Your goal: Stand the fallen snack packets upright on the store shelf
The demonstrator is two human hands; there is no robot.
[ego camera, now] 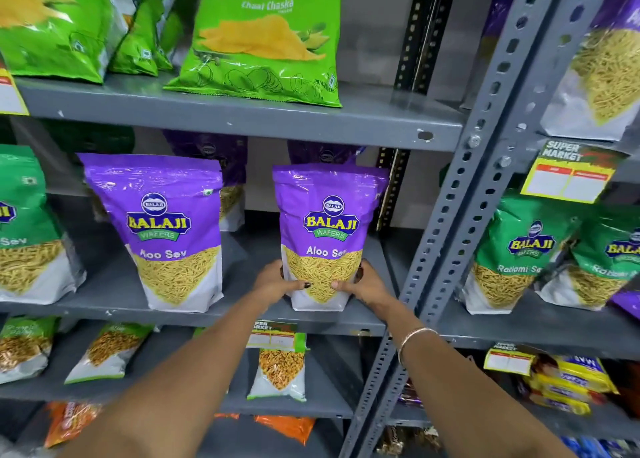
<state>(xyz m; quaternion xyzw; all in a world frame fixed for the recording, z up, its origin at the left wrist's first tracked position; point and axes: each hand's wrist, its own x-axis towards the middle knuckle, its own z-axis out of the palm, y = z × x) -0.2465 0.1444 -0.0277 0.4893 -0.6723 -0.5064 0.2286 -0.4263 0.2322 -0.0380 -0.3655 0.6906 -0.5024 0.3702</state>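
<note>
Both hands clasp the lower part of a purple Balaji Aloo Sev packet [329, 229] standing upright at the front of the grey middle shelf [242, 314]: the left hand [277, 281] pinches its 9 o'clock edge, the right hand [363, 282] its 3 o'clock edge, each grip pressed onto the pouch. At the packet's 9 o'clock, well apart, stands a second Aloo Sev packet [166, 229], upright too. A green Crunchem chips bag [263, 38] leans back on the shelf at 12 o'clock.

glossy purple plastic packet [329, 229], matt grey painted metal shelf [242, 121]
</note>
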